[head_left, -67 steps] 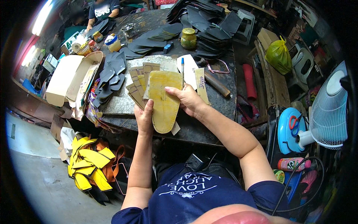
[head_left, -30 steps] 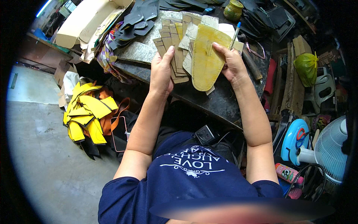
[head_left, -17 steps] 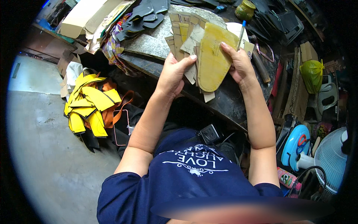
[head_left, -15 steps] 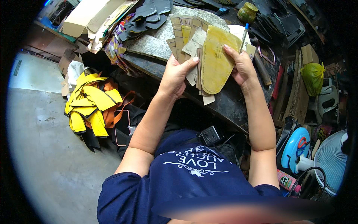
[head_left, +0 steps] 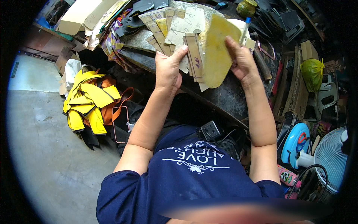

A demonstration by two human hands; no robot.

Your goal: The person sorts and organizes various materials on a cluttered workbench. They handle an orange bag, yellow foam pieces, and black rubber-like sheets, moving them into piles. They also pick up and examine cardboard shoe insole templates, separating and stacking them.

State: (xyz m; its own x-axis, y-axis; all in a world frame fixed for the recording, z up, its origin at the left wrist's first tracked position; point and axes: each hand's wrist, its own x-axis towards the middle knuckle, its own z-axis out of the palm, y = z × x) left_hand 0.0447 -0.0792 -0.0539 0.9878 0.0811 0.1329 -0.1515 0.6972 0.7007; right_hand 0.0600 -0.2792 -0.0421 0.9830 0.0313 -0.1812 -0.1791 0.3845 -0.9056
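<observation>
My left hand (head_left: 169,69) grips a fanned stack of cardboard templates (head_left: 194,56), thumb on top. Some are brown strips with pen marks; one whitish piece (head_left: 188,22) has cut-out edges. Beside them, my right hand (head_left: 244,64) pinches a large yellow template (head_left: 219,48) with rounded ends, its thumb across the right edge. The yellow piece is slightly blurred and overlaps the stack's right side. A pen with a blue end (head_left: 247,24) sticks up behind my right thumb; whether the fingers hold it is hidden.
Under my hands is a dark, worn table (head_left: 233,95). Black cut pieces lie at its far side, near a yellowish jar (head_left: 246,8). Yellow cut pieces (head_left: 89,100) are heaped at the left. A fan (head_left: 330,160) and a blue round object (head_left: 294,143) stand at the right.
My left hand has shifted left and a little up, spreading the cardboard templates wider and baring more of the whitish piece and a brown strip. The yellow template has moved slightly up and turned.
</observation>
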